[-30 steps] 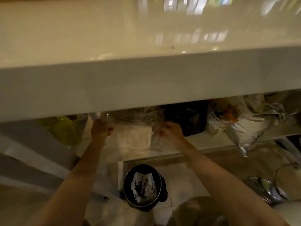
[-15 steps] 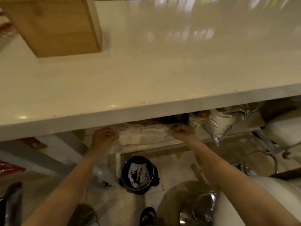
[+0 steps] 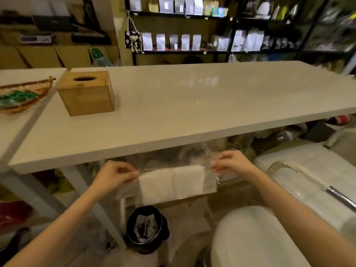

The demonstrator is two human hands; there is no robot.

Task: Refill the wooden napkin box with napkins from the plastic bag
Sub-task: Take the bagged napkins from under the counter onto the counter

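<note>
Left hand (image 3: pixel 115 175) and right hand (image 3: pixel 230 162) each pinch a top corner of the plastic bag (image 3: pixel 209 183), napkins (image 3: pixel 171 183) hanging below the counter's (image 3: pixel 192 105) near edge, likely to lift it up. Wooden napkin box (image 3: pixel 86 93) sits shut at the counter's far-left corner.

Both hands hold a clear plastic bag (image 3: pixel 209 182) stretched between them, just below the near edge of the white counter (image 3: pixel 192 105). The left hand (image 3: pixel 113 175) pinches its left end, the right hand (image 3: pixel 232 162) its right. White napkins (image 3: pixel 171 183) sit inside, between the two hands. Up beyond the left hand, the wooden napkin box (image 3: pixel 86 93) stands on the counter, its oval slot dark.
</note>
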